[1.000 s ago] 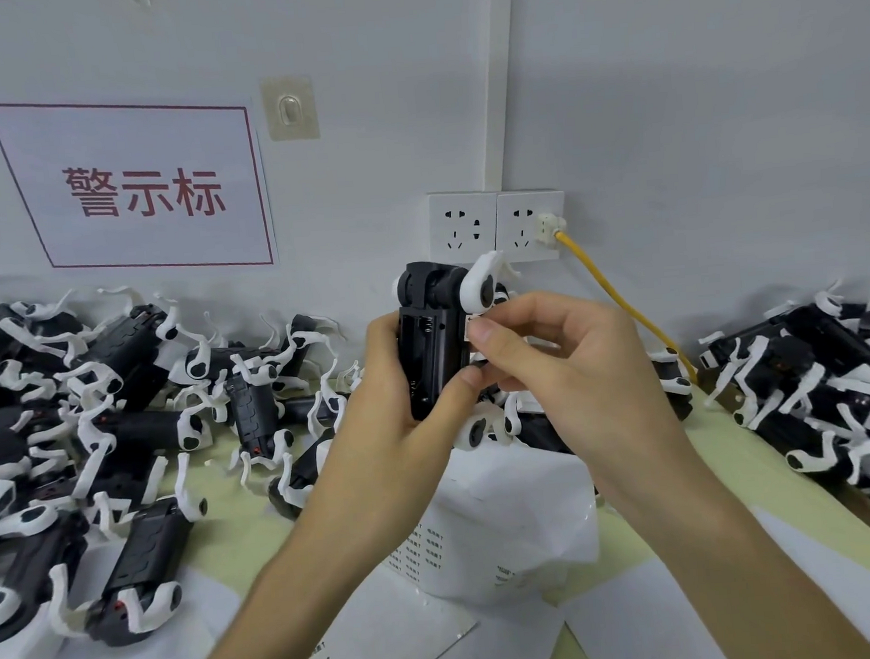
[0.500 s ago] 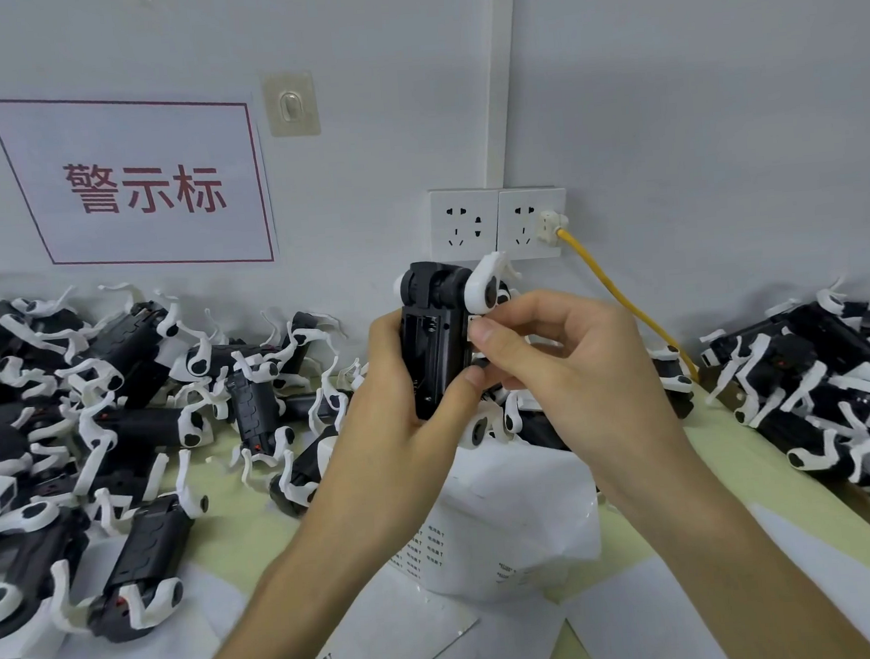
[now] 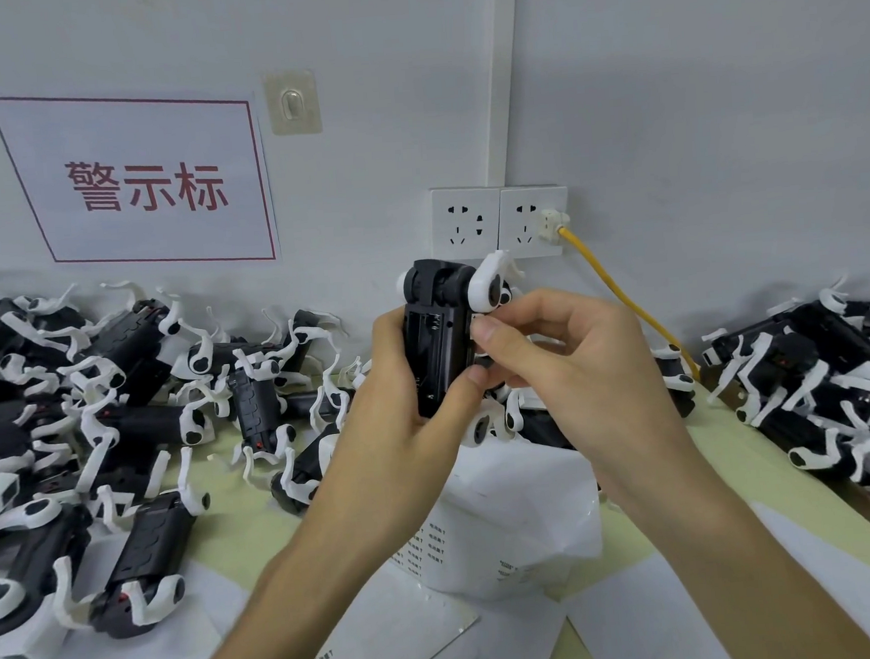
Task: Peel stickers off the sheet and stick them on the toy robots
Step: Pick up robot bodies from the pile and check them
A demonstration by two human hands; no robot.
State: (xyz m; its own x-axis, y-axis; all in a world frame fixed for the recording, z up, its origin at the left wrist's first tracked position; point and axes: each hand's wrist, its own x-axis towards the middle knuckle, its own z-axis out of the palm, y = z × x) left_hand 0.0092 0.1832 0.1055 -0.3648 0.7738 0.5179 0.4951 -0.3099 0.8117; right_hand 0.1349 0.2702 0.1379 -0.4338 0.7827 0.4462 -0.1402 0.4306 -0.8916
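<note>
A black toy robot (image 3: pixel 436 339) with white legs is held upright at chest height in front of the wall. My left hand (image 3: pixel 403 414) grips its body from the left, thumb across the lower front. My right hand (image 3: pixel 569 366) meets it from the right, thumb and forefinger pressed together on the robot's right edge; whether a sticker sits under the fingertips is hidden. A curled white sticker sheet (image 3: pixel 513 519) with rows of small printed labels lies on the table right below my hands.
Piles of black-and-white toy robots cover the table at the left (image 3: pixel 95 430) and at the right (image 3: pixel 828 384). Flat white backing sheets (image 3: pixel 393 641) lie near the front edge. A yellow cable (image 3: pixel 621 295) runs from a wall socket (image 3: pixel 533 219).
Both hands have kept the robot almost still; it has risen very slightly. The right fingertips stay on its right edge.
</note>
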